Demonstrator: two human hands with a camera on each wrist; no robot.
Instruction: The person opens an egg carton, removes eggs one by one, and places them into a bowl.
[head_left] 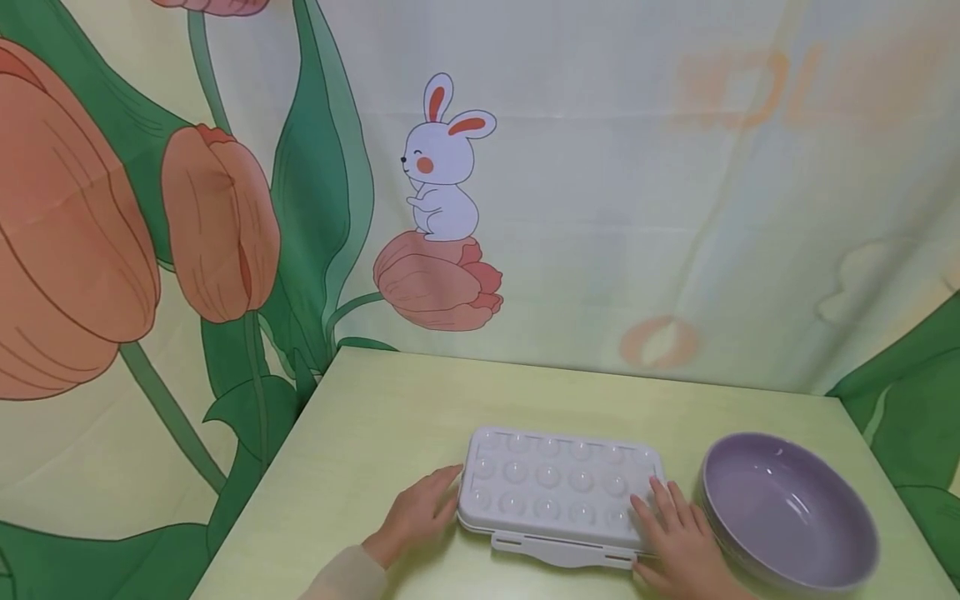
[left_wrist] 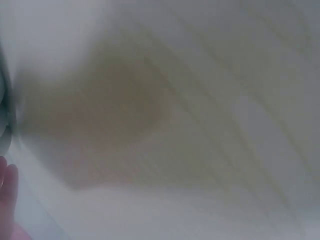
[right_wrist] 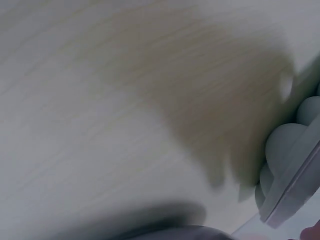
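A closed white plastic egg box (head_left: 558,492), with rows of round bumps on its lid and a latch flap along the front, lies on the table. My left hand (head_left: 420,510) is at its left end, fingers fairly straight, with the fingertips against the edge. Over the right end, my right hand (head_left: 681,537) rests with its fingers spread across the lid and the thumb near the front corner. Rounded cups bulge from the underside of the egg box (right_wrist: 287,160) in the right wrist view. Only a few fingers (left_wrist: 7,200) show in the left wrist view.
A glossy purple bowl (head_left: 787,517) stands just right of my right hand. The pale wood-grain table (head_left: 360,417) reaches back to a curtain (head_left: 585,208) printed with tulips and a white rabbit.
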